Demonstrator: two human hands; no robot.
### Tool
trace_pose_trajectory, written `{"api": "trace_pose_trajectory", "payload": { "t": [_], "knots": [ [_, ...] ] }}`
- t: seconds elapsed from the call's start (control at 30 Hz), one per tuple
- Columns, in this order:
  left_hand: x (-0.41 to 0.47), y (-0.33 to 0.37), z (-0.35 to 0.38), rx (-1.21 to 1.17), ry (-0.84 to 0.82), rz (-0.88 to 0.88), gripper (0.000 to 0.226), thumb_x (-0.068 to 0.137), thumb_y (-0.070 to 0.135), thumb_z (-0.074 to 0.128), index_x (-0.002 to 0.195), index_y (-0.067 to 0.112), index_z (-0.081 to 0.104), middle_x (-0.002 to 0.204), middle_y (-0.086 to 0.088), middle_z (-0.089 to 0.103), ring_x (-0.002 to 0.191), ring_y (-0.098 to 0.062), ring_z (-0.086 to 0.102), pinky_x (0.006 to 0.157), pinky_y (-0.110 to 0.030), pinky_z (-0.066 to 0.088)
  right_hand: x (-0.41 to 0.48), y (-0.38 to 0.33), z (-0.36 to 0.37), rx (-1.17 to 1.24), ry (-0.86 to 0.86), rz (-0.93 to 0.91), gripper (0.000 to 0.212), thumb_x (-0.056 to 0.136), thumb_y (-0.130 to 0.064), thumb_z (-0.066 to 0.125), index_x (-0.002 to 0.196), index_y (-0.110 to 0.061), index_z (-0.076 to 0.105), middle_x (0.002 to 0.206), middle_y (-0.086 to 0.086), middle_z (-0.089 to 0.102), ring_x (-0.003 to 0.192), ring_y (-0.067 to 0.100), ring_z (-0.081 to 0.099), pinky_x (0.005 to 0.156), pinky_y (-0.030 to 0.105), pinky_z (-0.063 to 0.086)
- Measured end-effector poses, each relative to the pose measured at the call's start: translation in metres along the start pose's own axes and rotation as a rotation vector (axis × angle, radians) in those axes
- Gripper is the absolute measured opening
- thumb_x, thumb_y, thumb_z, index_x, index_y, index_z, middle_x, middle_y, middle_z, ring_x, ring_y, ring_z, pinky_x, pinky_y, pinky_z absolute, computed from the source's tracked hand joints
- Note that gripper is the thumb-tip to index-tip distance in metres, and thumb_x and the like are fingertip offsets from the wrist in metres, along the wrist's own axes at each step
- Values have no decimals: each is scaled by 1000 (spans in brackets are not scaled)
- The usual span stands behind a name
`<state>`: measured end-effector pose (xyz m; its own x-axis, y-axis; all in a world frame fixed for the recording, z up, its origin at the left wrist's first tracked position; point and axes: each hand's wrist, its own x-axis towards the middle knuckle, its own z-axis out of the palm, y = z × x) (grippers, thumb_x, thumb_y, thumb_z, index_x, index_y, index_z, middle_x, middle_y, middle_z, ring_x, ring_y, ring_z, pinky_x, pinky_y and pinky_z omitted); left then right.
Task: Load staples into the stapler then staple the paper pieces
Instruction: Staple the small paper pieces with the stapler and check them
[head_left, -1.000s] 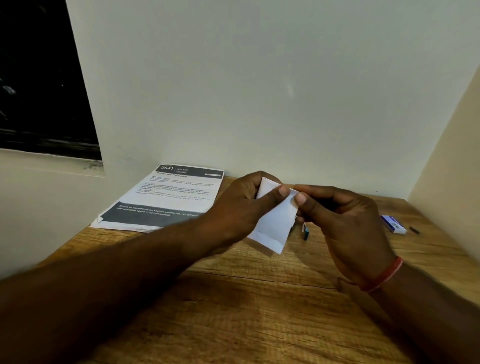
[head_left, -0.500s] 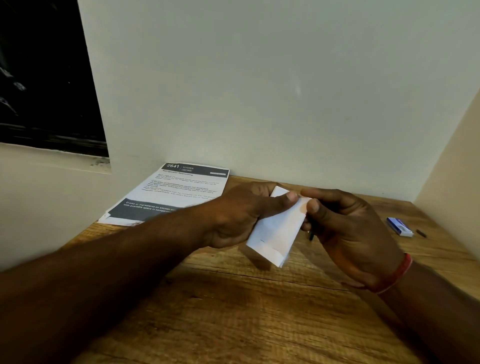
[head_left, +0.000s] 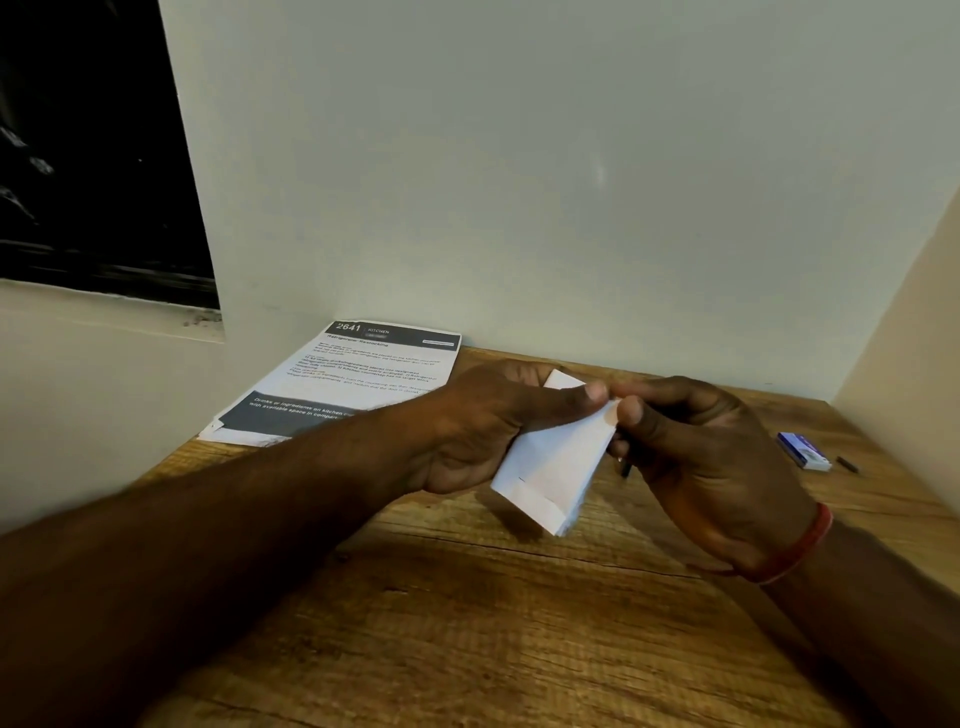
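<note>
My left hand (head_left: 483, 431) pinches a folded stack of white paper pieces (head_left: 550, 467) above the wooden table (head_left: 467, 623), with its thumb across the top edge. My right hand (head_left: 696, 467) closes in at the stack's upper right corner, its thumb against the paper. A small dark stapler (head_left: 626, 470) is gripped inside that hand; only its tip shows below the fingers, the rest being hidden. A red band sits on my right wrist.
A blue and white staple box (head_left: 804, 451) lies at the right, with a short dark staple strip (head_left: 847, 464) beside it. Printed sheets (head_left: 363, 379) lie at the back left against the wall. Walls close off the back and right side.
The paper stack has tilted and lowered slightly. My right thumb has come closer onto its upper corner, and the stapler is now more hidden in the hand.
</note>
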<state>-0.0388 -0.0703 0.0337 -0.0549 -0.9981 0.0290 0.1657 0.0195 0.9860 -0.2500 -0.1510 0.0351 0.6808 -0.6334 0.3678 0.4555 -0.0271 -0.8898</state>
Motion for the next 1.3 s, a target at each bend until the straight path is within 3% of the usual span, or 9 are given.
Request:
{"api": "trace_pose_trajectory", "payload": {
  "t": [0.1,0.2,0.27,0.4,0.57,0.63,0.8,0.93,1.3],
  "knots": [
    [-1,3,5,122,97,110,27,107,30,78,125,9,78,122,-20,82,109,-33,79,98,-46,63,1,2,1,-54,91,-16,34,68,-18,88,100,-6,86,92,17,80,72,22,71,67,28,62],
    [-3,5,8,599,301,371,14,103,37,83,101,25,77,96,5,82,89,-7,78,75,-24,57,0,4,1,-208,193,-42,41,73,-21,87,111,-4,83,98,16,83,77,21,73,70,27,63],
    [-3,4,8,800,352,492,13,103,41,82,97,32,74,89,14,76,83,0,71,70,-14,47,-2,2,3,-390,205,-95,30,81,-21,83,108,-9,85,102,8,86,84,16,78,72,25,64],
    [-4,3,10,848,377,593,10,103,38,83,99,34,74,89,19,73,86,3,69,70,-8,44,-3,-1,4,-548,202,-185,17,86,-23,79,101,-17,85,98,-4,86,88,8,79,72,21,63],
    [-7,4,7,906,355,711,21,99,29,88,113,25,74,107,13,77,102,-6,73,83,-14,52,1,2,-5,-826,286,-324,6,94,-19,82,99,-23,83,93,-5,83,89,13,78,76,29,64],
    [-8,6,1,1010,380,828,28,97,25,90,117,17,74,112,10,75,105,-6,70,92,-21,54,1,-1,-6,-971,331,-412,11,96,-17,82,98,-28,80,94,-10,81,90,10,76,79,24,62],
    [-6,12,-6,1154,401,997,17,99,23,89,102,12,77,106,0,74,102,-20,72,89,-44,57,-1,-6,-6,-1169,297,-554,9,95,-17,81,100,-25,79,94,-15,74,85,4,68,72,20,53],
    [-4,9,-4,1161,383,985,14,97,24,91,98,13,82,108,1,76,97,-12,72,84,-43,59,-2,-4,-6,-1270,236,-631,7,96,-14,82,102,-16,81,91,-8,73,80,6,65,68,32,55],
    [-2,11,-12,1158,425,906,11,95,27,92,99,17,89,100,6,84,93,-10,79,84,-41,64,-2,-11,-8,-1347,190,-733,7,94,-4,83,99,-8,81,88,1,75,75,16,67,70,32,56]
  ]
}}
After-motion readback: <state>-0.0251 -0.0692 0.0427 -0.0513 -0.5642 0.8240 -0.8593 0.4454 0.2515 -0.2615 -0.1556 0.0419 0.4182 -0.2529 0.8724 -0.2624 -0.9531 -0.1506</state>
